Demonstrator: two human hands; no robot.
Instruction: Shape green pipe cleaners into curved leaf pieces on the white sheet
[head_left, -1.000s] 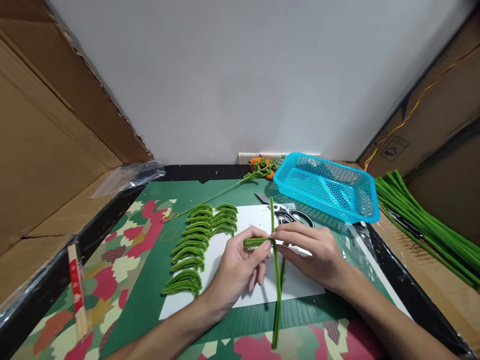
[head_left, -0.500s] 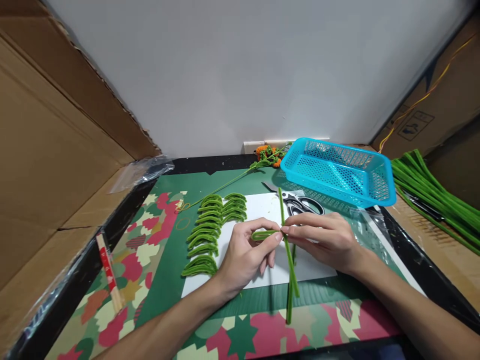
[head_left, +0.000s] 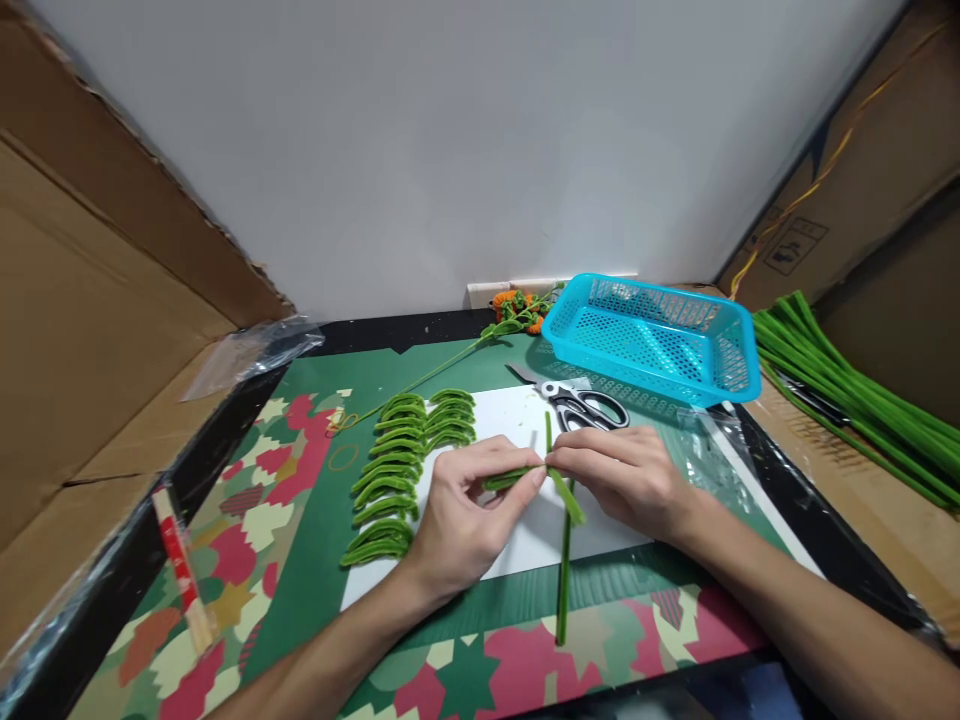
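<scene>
My left hand [head_left: 469, 515] is closed, pinching a folded green pipe cleaner [head_left: 498, 482] whose loop points left. At its fingertips another short green pipe cleaner [head_left: 565, 497] crosses the folded one. The fingers of my right hand [head_left: 630, 472] pinch that crossing point, touching my left fingertips; they partly hide the join. Below, a straight green pipe cleaner [head_left: 564, 585] lies over the mat's front part. Left of my left hand, curved green pipe-cleaner pieces [head_left: 388, 472] are laid out in two columns, partly on a white sheet [head_left: 495, 408].
Scissors [head_left: 574, 402] lie behind my right hand, before a blue perforated basket [head_left: 652, 375]. An orange flower on a green stem [head_left: 517, 305] lies at the back. Green pipe cleaners [head_left: 847, 400] are bundled at right. A red-wrapped stick bundle [head_left: 180, 565] lies left, near a plastic bag [head_left: 255, 350].
The crossing pipe cleaner's near end has swung and now looks shorter, pointing toward the lower right. My hands stay together at the join. The whole view has shifted slightly, moving things left in it.
</scene>
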